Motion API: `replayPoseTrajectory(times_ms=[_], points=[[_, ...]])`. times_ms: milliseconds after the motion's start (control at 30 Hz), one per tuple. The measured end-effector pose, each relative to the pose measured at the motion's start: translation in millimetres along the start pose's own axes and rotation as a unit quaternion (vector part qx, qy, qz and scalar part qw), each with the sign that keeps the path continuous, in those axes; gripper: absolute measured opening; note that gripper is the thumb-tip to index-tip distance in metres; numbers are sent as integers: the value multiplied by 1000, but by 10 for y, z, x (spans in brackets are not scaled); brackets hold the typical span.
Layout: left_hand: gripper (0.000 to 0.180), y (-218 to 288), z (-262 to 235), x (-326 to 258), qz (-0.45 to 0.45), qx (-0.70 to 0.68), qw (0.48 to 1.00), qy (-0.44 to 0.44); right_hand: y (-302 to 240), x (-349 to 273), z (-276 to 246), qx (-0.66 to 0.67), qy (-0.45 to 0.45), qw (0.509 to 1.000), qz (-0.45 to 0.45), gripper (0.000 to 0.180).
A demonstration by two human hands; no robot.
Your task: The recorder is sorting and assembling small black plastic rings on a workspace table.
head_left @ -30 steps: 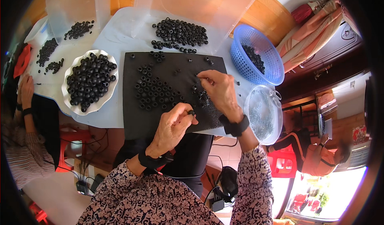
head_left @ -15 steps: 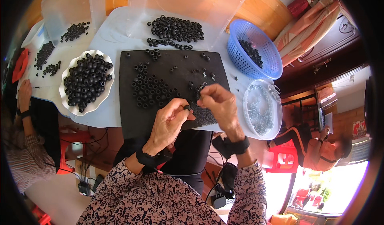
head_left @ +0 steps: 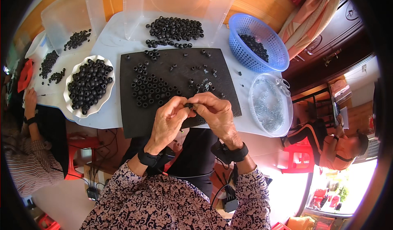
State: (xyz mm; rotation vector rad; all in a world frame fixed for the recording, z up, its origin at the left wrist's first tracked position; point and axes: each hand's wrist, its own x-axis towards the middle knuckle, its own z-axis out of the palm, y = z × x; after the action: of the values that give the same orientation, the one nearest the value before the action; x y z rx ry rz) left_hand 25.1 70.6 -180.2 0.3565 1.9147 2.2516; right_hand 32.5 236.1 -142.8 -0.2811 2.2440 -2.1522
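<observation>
Over the near edge of a black mat (head_left: 134, 123), my left hand (head_left: 168, 117) pinches a black round hollow part (head_left: 188, 105) between thumb and fingers. My right hand (head_left: 217, 114) meets it from the other side, thumb and forefinger closed together against the part. Whatever sits between the right fingertips is hidden. Just beyond my hands lies a cluster of similar black hollow parts (head_left: 149, 87), many with holes facing up. Small silvery pieces (head_left: 204, 84), seemingly springs, are scattered on the mat near my right hand.
A scalloped white dish (head_left: 65, 92) heaped with black parts stands left. Behind the mat lies a black pile (head_left: 176, 29) beside a clear bin. A blue basket (head_left: 258, 60) and a clear tray (head_left: 287, 113) of silvery pieces stand right. Another person's hand (head_left: 30, 101) rests far left.
My right hand has moved down and left from the silvery pieces to the black part in my left hand. The two hands now touch at the fingertips. My view has shifted slightly.
</observation>
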Motion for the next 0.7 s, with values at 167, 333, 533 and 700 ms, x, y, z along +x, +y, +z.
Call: replayPoseTrajectory(times_ms=[167,333,533,700], points=[[15,-4,-2,0,-8,-10,1000,1,-27,11,33,-37,7,999,-12,17],[16,14,-12,7,-6,-40,999,-10,86,-17,93,42,25,998,41,17],[17,24,-80,11,-9,-53,998,-36,169,-70,173,-42,71,995,-56,20],[20,50,-113,32,-12,-42,998,-47,187,-69,232,62,98,993,-4,18]])
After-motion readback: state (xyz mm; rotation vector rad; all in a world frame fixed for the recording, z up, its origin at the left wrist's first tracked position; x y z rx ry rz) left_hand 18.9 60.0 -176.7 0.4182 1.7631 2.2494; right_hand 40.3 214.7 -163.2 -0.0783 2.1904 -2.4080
